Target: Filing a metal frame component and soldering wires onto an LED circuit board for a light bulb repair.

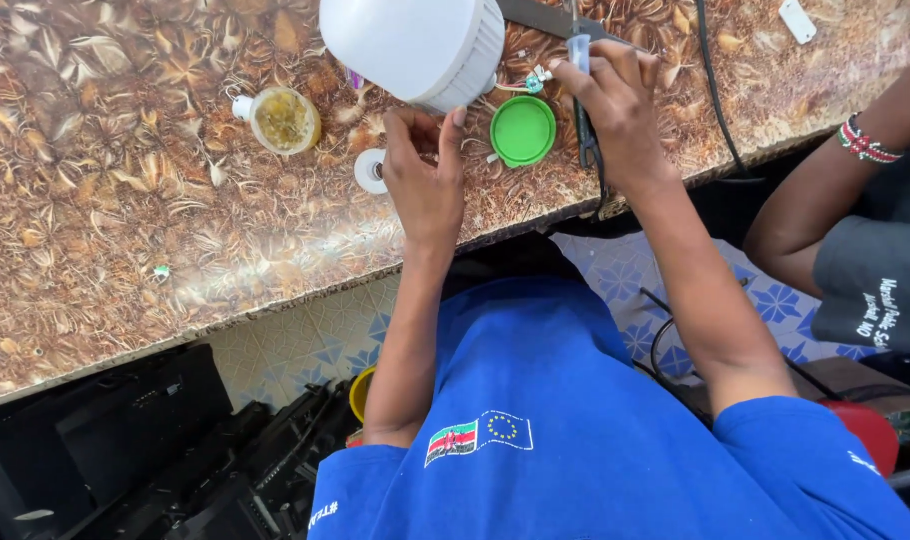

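1. Take the green lid on the patterned worktop as your landmark; everything below is placed from it.
2. Well to the left of the green lid lies a small round jar of yellowish paste, with a white cap piece touching its left side.
3. Nearer the lid, still on its left, sits a small white reel, just beside your left hand.
4. Your left hand is immediately left of the lid, fingers raised and narrowly spread against the underside of the large white bulb housing; whether it grips the housing cannot be told.
5. The bulb housing hangs above and left of the lid, with thin wires and a tiny circuit part emerging just above the lid.
6. Your right hand is just right of the lid, closed around a slim soldering tool whose upper end is close to the circuit part.
7. Far right of the lid, another person's forearm with a beaded wristband rests at the worktop edge.
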